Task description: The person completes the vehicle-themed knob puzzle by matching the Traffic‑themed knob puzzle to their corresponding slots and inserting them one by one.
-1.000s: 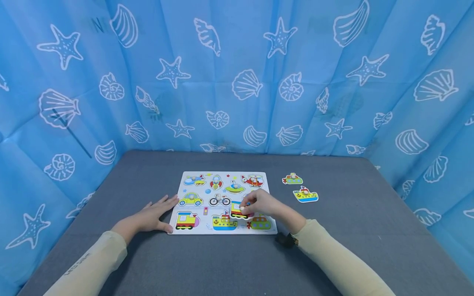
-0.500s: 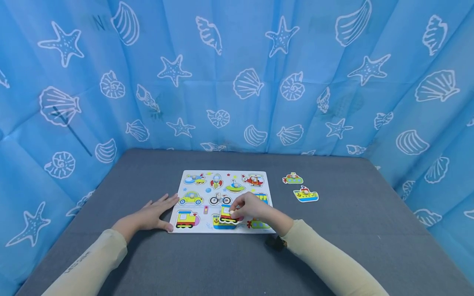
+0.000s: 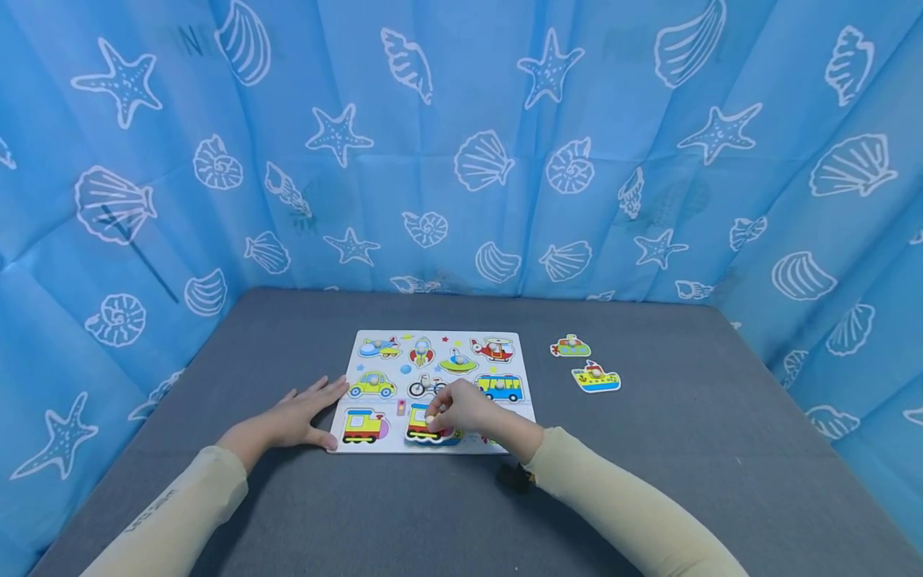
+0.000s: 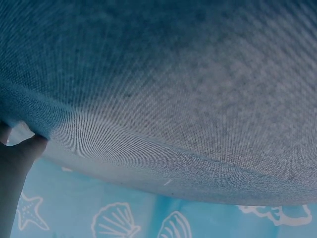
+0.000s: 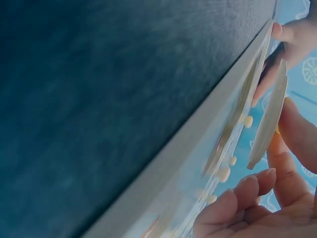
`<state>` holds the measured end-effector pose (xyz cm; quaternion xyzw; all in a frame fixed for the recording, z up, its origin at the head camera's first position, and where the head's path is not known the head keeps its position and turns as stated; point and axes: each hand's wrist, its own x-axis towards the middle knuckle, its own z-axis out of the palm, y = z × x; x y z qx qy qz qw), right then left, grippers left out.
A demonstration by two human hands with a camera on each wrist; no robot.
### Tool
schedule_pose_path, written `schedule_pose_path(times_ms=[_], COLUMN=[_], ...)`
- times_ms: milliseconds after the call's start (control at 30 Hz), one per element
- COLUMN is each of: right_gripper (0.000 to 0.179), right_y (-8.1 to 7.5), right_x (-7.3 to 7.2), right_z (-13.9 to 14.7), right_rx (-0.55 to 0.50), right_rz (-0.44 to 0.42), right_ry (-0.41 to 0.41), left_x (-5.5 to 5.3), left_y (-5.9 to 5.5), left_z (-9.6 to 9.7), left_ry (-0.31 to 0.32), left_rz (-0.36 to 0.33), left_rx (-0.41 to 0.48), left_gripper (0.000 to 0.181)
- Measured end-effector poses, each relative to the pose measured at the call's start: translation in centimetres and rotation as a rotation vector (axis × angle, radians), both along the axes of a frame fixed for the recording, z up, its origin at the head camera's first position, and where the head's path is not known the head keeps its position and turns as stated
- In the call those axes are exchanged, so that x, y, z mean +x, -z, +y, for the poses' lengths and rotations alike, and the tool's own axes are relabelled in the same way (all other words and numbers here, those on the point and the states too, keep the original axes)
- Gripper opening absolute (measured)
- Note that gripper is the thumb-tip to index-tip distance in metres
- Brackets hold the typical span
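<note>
My right hand (image 3: 465, 407) pinches the knob of a train puzzle piece (image 3: 417, 421) over the lower middle of the white puzzle board (image 3: 470, 448). In the right wrist view, the train piece (image 5: 270, 116) shows edge-on, raised above the board, with thumb and finger at its back. The piece overlaps the printed ship recess; to its left lies the train-shaped recess (image 3: 364, 426). My left hand (image 3: 296, 418) rests spread at the board's left edge, thumb at the lower left corner. The submarine recess at lower right is mostly hidden by my right wrist.
Right of the board, a submarine piece (image 3: 571, 346) and a ship piece (image 3: 597, 377) lie on the grey table (image 3: 389, 521). Knobbed pieces such as the car (image 3: 371, 385), bus (image 3: 500, 387) and helicopter (image 3: 493, 350) sit in the board. A blue curtain (image 3: 461, 104) surrounds the table.
My right hand has carried the train piece leftward across the board, from near the submarine recess to over the ship recess. The bus has come into view. My left hand stays put.
</note>
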<state>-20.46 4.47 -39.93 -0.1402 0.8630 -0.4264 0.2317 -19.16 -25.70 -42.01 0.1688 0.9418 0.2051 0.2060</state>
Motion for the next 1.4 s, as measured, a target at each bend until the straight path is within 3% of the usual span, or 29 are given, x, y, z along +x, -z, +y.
schedule_pose_path(times_ms=[467,700,1000,1400], right_gripper=[0.009,0.011,0.014,0.013], right_y=[0.0,-0.4,0.1,0.3], right_x=[-0.2,0.5,0.5,0.2], right_z=[-3.9,-5.6,-7.6,-9.3], right_rx=[0.061,0.060,0.184,0.200], right_rz=[0.041,0.026,0.091,0.100], right_ry=[0.041,0.050,-0.029,-0.044], left_x=[-0.1,-0.4,-0.4,-0.4], left_y=[0.0,0.0,0.1,0.4], left_z=[-0.1,-0.1,0.0,-0.3], left_ry=[0.003,0.016,0.027,0.025], left_rz=[-0.002,-0.004,0.011,0.016], left_rx=[-0.021,-0.011,-0.002,0.004], left_gripper=[0.107,0.107,0.107,0.106])
